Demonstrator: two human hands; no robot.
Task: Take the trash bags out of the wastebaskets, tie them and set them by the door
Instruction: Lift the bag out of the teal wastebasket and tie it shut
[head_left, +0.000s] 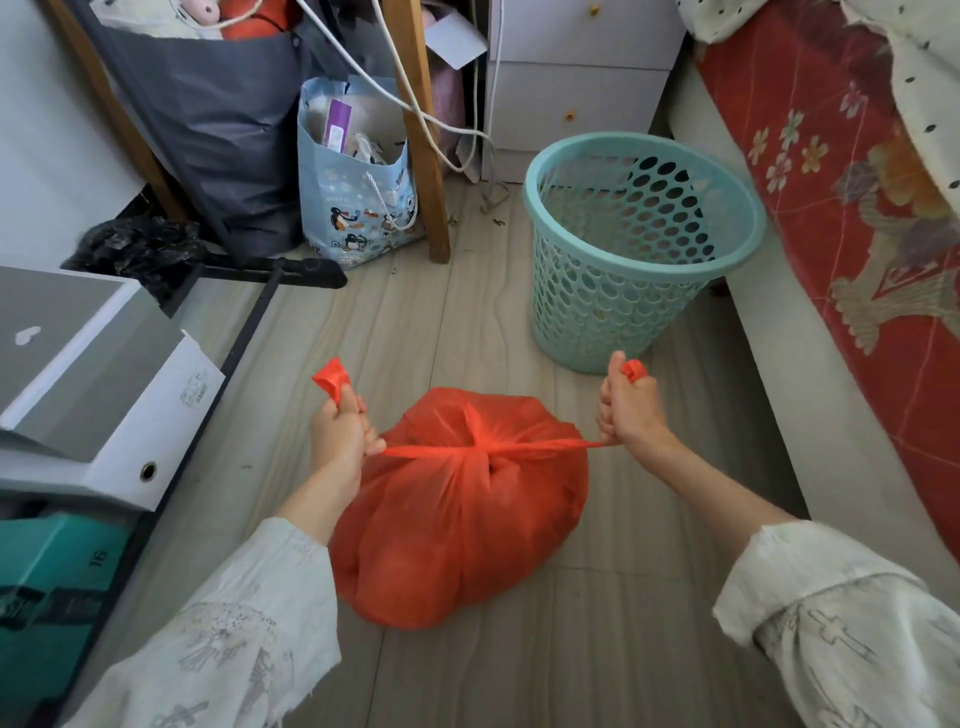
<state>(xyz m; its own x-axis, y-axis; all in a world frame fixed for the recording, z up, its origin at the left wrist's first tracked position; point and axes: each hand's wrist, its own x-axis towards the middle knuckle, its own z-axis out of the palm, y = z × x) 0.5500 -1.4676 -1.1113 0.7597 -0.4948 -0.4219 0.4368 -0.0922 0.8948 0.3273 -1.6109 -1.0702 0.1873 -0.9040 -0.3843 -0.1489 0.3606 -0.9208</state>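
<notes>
A full orange-red trash bag (457, 519) lies on the wooden floor between my arms. Its two handles are crossed into a knot on top and stretched taut sideways. My left hand (340, 428) grips the left handle, whose end sticks up above my fist. My right hand (631, 410) grips the right handle, with its end poking out above my thumb. Behind the bag stands a turquoise perforated wastebasket (641, 249), upright and with no bag inside it.
A bed with a red patterned cover (857, 218) runs along the right. White drawers (576, 88) stand at the back. A blue paper bag (358, 187), a wooden leg (426, 156), cables, a dark bag and boxes (98, 384) crowd the left.
</notes>
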